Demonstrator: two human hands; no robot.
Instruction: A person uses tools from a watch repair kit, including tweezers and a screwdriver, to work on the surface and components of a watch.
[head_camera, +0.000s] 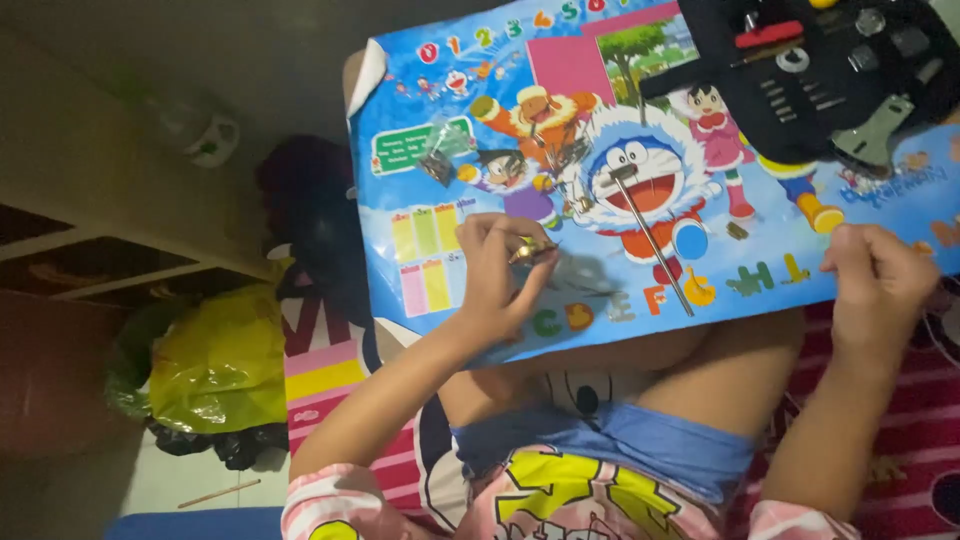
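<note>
The left hand (495, 270) was closed on a small gold-coloured part (532, 250), pinched between thumb and fingertips just above the lower edge of a cartoon board (440, 150) that lay across the person's lap. The right hand (875, 280) was curled shut at the board's right edge; whether anything sat inside it could not be told. A thin metal rod (650, 240) lay slantwise on the board between the hands. Near the board's left side lay a small clear bag (440, 150) with dark bits in it. At the top right, a black tool case (830, 70) lay open, holding a red-handled tool (768, 36), a row of slim bits and round metal pieces. A yellow bag (215, 365) sat on the floor to the left.
</note>
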